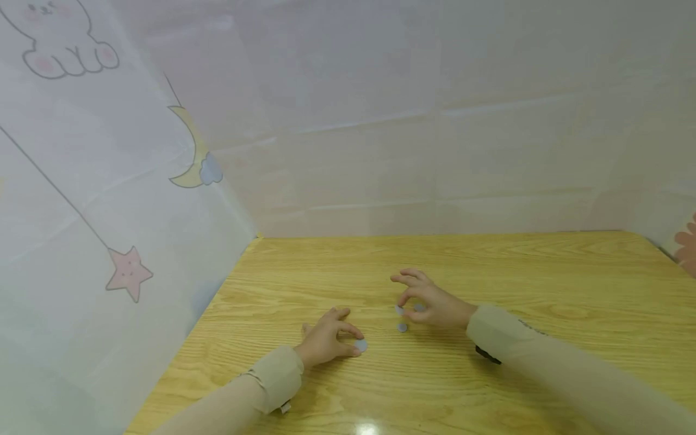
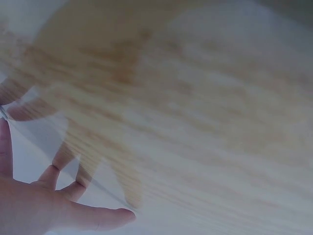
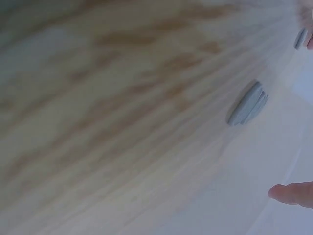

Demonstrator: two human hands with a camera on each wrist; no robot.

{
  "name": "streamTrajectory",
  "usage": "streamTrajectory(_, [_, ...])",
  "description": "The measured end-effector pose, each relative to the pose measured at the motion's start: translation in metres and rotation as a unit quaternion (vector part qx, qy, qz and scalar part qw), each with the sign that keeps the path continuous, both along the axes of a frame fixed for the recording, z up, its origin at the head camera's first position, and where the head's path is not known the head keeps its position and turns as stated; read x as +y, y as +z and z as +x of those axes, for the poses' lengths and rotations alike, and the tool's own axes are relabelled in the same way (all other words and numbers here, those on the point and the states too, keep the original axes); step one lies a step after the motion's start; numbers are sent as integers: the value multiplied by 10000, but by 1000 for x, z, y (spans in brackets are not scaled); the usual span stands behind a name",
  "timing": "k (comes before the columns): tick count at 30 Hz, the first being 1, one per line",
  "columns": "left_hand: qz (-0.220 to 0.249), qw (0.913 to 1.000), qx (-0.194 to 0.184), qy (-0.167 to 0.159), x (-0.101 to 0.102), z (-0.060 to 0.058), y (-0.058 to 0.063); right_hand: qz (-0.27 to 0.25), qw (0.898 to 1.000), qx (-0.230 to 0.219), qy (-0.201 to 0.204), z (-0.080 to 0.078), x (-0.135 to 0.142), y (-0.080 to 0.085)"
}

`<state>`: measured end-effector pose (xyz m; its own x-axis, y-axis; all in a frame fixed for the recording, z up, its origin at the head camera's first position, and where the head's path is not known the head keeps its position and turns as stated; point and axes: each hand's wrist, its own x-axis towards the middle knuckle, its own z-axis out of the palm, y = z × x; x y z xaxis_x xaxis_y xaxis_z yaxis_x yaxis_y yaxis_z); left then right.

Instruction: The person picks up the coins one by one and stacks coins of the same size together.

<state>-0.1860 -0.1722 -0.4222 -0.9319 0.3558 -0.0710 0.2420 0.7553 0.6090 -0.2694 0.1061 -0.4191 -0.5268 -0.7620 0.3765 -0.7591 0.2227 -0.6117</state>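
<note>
On the wooden table my left hand (image 1: 326, 339) pinches the edge of a pale grey disc (image 1: 361, 345) between thumb and fingertip. In the left wrist view the hand (image 2: 44, 200) shows at lower left, with only a sliver of the grey disc (image 2: 4, 113) at the frame edge. My right hand (image 1: 432, 303) holds a small grey disc (image 1: 399, 310) between curled index finger and thumb. Just below it lies another small disc (image 1: 402, 327), and a third disc (image 1: 419, 307) shows beside the fingers. A grey, layered-looking piece (image 3: 248, 104) rests on the tabletop in the right wrist view.
The wood-grain table (image 1: 544, 272) reaches back to a pale wall covering (image 1: 348, 169). On the left, a second sheet (image 1: 65, 199) carries printed moon and star drawings and borders the table's left edge. Both forearms come in from the near side.
</note>
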Motion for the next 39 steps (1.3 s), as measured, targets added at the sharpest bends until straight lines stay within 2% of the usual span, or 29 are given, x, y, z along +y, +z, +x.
streamTrajectory(8, [22,10000,-2,-51,-1,0,1,310,9994,-128,78,5,-3,6])
streamTrajectory(13, [26,10000,-5,-70,-1,-2,-1,410,9990,-9,175,8,-8,6])
streamTrajectory(21, [-6,10000,8,-77,0,-1,1,741,9970,-188,92,16,-15,9])
streamTrajectory(31, [-33,10000,47,-57,-3,-1,0,990,9931,547,295,18,-26,8])
streamTrajectory(39, [-34,10000,-16,-64,-1,1,1,1340,9891,490,351,25,-32,7])
